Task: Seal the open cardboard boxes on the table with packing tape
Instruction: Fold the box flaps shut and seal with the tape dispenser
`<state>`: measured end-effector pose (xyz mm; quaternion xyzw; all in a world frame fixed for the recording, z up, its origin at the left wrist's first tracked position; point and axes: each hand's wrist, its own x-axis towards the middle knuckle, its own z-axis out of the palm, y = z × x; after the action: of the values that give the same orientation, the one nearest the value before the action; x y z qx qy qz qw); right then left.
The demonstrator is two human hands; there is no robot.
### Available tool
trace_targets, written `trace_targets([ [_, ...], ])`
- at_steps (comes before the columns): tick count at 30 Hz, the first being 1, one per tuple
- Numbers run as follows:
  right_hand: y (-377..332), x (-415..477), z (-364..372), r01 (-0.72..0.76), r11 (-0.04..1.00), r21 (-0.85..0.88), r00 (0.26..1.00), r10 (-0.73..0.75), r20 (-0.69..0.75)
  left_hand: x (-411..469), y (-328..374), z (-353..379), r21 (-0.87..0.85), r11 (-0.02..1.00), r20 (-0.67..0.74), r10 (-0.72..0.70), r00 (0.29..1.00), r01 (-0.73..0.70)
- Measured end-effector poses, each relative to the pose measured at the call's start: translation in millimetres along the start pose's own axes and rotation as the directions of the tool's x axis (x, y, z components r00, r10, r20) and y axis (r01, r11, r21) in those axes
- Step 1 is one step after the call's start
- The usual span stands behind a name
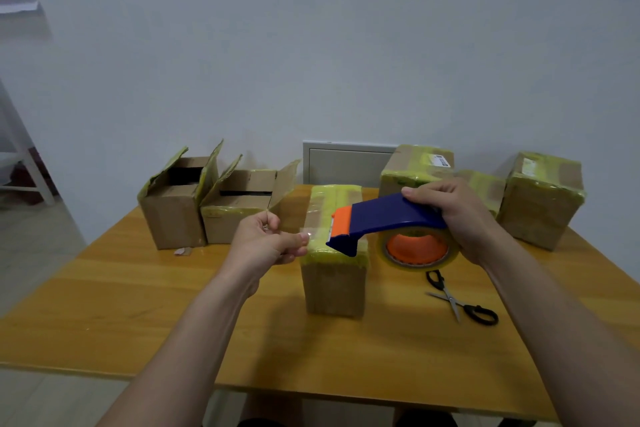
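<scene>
Pale wall behind, wooden tabletop (138, 305) below: the closed box (334, 284) stands mid-table. Just above it your right hand (462, 215) grips the blue tape dispenser (384, 215); your left hand (265, 241) pinches the clear tape end (314, 231) at its top left edge. Two open boxes (176, 208) sit behind-left of it, scissors (457, 298) to its right.

Right hand (460, 215) wraps the tape dispenser (384, 218), and the handle's rear vanishes under the fingers. The clear tape strip (317, 234) pinched by the left hand (266, 239) is barely visible. Behind the right hand, a taped box (488, 187) near the table's (138, 305) far right corner is mostly hidden. The label (438, 160) on the far box (412, 173): too small to read. The open box (176, 211) at the far left corner is just dark inside.
</scene>
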<state>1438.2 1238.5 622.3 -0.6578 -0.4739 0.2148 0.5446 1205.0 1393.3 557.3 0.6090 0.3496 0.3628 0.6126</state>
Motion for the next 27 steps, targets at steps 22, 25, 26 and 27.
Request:
trace_targets([
  [22, 0, 21, 10, 0.031, 0.976, -0.216, 0.995, -0.010, 0.098, 26, 16, -2, 0.381, 0.914, 0.125, -0.202, 0.971, 0.141],
  [25, -3, 22, 9, 0.036, 0.977, -0.208, 0.995, -0.017, 0.093, 26, 15, -2, 0.337, 0.931, 0.130, -0.196, 0.972, 0.142],
  [26, -3, 22, 8, 0.035, 0.979, -0.201, 0.996, -0.017, 0.089, 26, 14, -3, 0.316, 0.937, 0.132, -0.198, 0.971, 0.148],
  [27, -3, 22, 8, 0.032, 0.980, -0.195, 0.996, -0.015, 0.085, 25, 12, -4, 0.298, 0.942, 0.136, -0.202, 0.970, 0.154],
])
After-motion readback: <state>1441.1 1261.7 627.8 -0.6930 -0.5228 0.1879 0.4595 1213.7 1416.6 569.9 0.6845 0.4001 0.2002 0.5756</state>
